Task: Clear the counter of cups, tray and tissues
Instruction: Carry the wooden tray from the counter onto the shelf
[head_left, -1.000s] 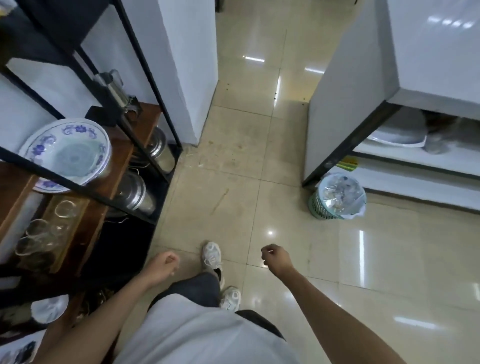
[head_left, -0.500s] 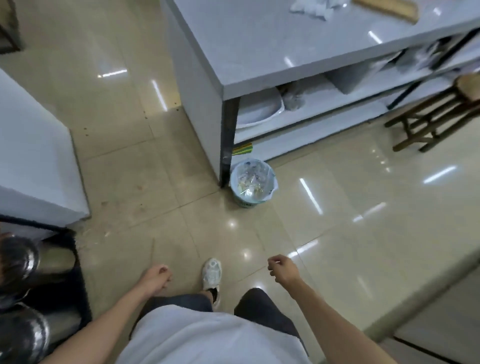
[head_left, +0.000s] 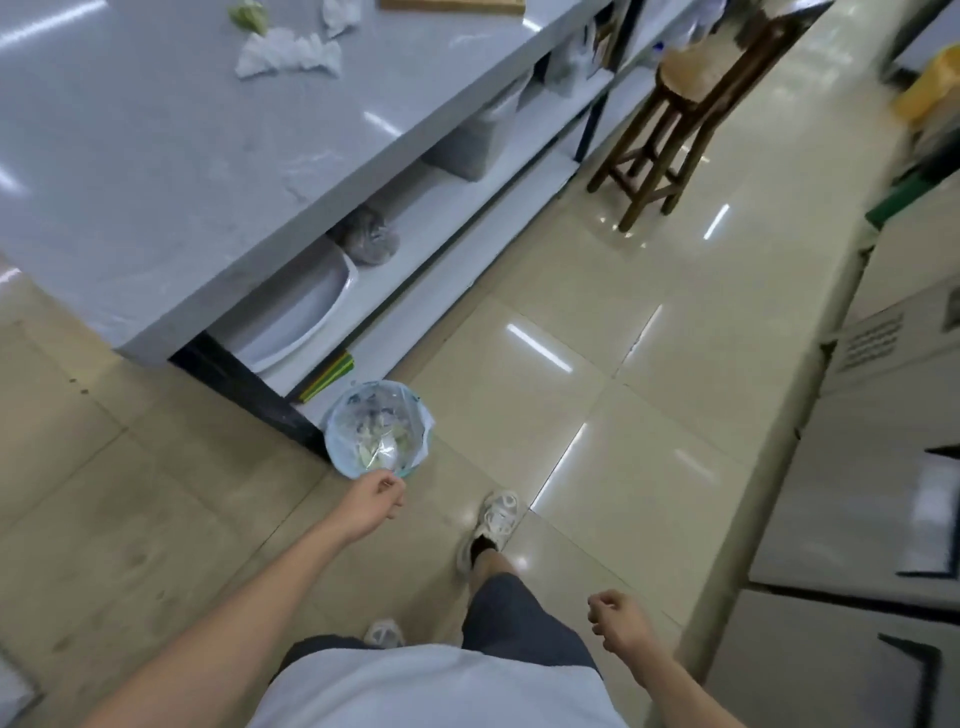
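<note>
Overhead: long pale-grey stone desk (head_left: 156, 171), crumpled white tissues (head_left: 288, 54) lying near its far end. Round plastic-lined waste bin (head_left: 376, 426) on floor at desk corner. Left hand (head_left: 371, 501) and right hand (head_left: 618, 621) loosely curled, holding nothing.

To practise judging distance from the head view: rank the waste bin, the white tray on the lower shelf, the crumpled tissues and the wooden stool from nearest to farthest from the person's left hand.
1. Waste bin, on the floor just beyond the left hand.
2. White tray, on the shelf under the counter.
3. Wooden stool, far right on the floor.
4. Crumpled tissues, on the countertop, far end.
</note>
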